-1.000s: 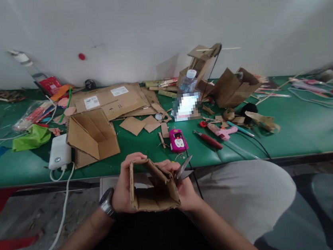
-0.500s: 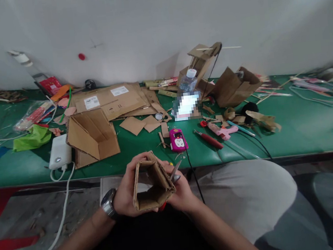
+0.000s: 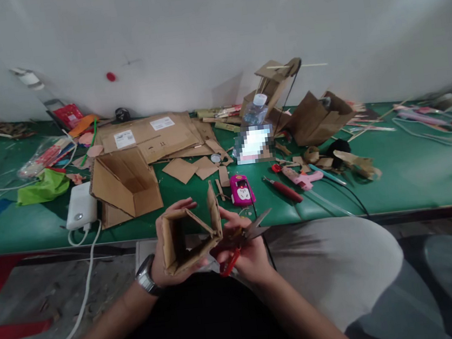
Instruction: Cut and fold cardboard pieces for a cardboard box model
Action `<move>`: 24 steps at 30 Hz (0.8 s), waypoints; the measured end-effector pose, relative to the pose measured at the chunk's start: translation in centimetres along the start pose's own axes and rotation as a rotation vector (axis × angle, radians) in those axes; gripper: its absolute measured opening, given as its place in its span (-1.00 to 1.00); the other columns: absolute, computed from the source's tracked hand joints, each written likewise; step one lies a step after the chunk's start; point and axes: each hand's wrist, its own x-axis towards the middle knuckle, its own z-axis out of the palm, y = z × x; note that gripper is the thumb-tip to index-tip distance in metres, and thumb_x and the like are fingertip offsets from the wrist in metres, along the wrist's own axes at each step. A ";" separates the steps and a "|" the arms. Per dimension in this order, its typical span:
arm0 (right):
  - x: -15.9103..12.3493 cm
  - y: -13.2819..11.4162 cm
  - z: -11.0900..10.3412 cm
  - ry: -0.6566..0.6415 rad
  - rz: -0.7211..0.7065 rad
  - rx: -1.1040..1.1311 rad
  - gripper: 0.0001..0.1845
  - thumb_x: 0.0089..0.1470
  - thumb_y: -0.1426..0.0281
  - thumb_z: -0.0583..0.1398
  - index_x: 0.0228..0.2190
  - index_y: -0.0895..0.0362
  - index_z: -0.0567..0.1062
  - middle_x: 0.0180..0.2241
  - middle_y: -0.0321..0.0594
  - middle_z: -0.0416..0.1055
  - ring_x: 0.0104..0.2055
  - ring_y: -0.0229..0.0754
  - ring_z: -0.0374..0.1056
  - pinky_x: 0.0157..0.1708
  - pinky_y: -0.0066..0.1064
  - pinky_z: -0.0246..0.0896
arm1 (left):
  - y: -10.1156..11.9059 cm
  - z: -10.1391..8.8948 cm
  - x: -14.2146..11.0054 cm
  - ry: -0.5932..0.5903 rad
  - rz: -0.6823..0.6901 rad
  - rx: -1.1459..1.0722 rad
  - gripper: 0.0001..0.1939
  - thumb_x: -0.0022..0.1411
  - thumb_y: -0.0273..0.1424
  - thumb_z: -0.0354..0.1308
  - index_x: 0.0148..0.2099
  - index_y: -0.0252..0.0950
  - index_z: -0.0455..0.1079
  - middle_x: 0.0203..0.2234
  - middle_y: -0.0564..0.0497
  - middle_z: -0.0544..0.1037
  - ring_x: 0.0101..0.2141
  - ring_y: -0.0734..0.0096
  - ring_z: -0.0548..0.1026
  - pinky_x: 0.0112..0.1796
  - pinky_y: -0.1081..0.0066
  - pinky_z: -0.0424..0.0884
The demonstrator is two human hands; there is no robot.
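My left hand (image 3: pixel 164 263), with a watch (image 3: pixel 146 276) on its wrist, is wrapped round a folded cardboard tube (image 3: pixel 169 245). The tube's open end faces me, and one cardboard flap (image 3: pixel 213 209) stands up at its right side. Red-handled scissors (image 3: pixel 238 239) rest in my right hand (image 3: pixel 252 256), their blades pointing right and away from the tube. My right fingers are close to the flap; whether they touch it I cannot tell. Both hands are in front of the green table's near edge, above my lap.
On the green table (image 3: pixel 190 217) stand an angled cardboard piece (image 3: pixel 142 187), a white power bank (image 3: pixel 81 205) with a cable, and a pink socket adapter (image 3: pixel 241 190). Further right lie a red-handled tool (image 3: pixel 285 189), a pink glue gun (image 3: pixel 302 177) and a paper bag (image 3: pixel 314 121).
The tube has shifted left with my left hand, and its flap has swung open. My right hand has moved right, away from the tube, so the scissors show more fully.
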 end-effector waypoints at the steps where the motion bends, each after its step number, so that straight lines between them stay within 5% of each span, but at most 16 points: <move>1: -0.1 0.0 -0.1 0.020 -0.017 -0.026 -0.39 -0.01 0.06 0.55 -0.03 -0.05 0.46 0.29 0.02 0.46 0.33 0.19 0.43 0.20 0.06 0.44 | 0.0 -0.1 0.0 0.035 0.019 0.037 0.06 0.01 0.13 0.51 0.42 -0.09 0.17 0.32 -0.30 0.36 0.28 -0.29 0.44 0.21 -0.36 0.42; 7: 0.4 -2.1 -0.6 0.124 -0.189 -0.138 -0.50 0.17 0.03 0.44 -0.02 -0.14 0.35 0.28 -0.13 0.46 0.23 0.11 0.48 0.14 0.08 0.46 | 0.0 -0.8 0.7 0.067 0.227 0.173 0.09 -0.07 -0.05 0.62 0.41 -0.12 0.19 0.15 -0.19 0.45 0.12 -0.09 0.54 0.08 -0.09 0.56; 11: 1.9 -4.8 -1.3 0.161 -0.309 -0.284 -0.55 0.21 -0.04 0.37 -0.06 -0.16 0.32 0.16 -0.23 0.56 0.45 0.19 0.24 0.41 0.33 0.10 | 0.2 -1.0 0.8 -0.003 0.217 0.136 0.08 -0.07 -0.12 0.62 0.40 -0.09 0.17 0.14 -0.20 0.43 0.09 -0.08 0.54 0.03 -0.08 0.57; 21: 5.1 -6.1 -3.2 -0.182 -0.215 -0.179 -0.56 0.17 0.05 0.44 -0.11 -0.06 0.40 -0.10 -0.15 0.65 0.08 0.12 0.55 0.15 0.11 0.44 | 0.4 -0.4 1.1 -0.029 0.219 0.115 0.11 -0.10 -0.16 0.64 0.40 -0.08 0.14 0.17 -0.22 0.39 0.11 -0.06 0.51 0.07 -0.06 0.54; 24: 6.1 -6.5 -3.0 -0.283 -0.184 -0.137 -0.54 0.10 0.05 0.48 -0.13 -0.04 0.46 -0.21 -0.19 0.67 0.16 0.15 0.53 0.18 0.11 0.43 | 0.2 0.1 1.1 0.001 0.204 0.135 0.11 -0.10 -0.17 0.64 0.40 -0.09 0.14 0.16 -0.21 0.39 0.11 -0.04 0.51 0.06 -0.02 0.54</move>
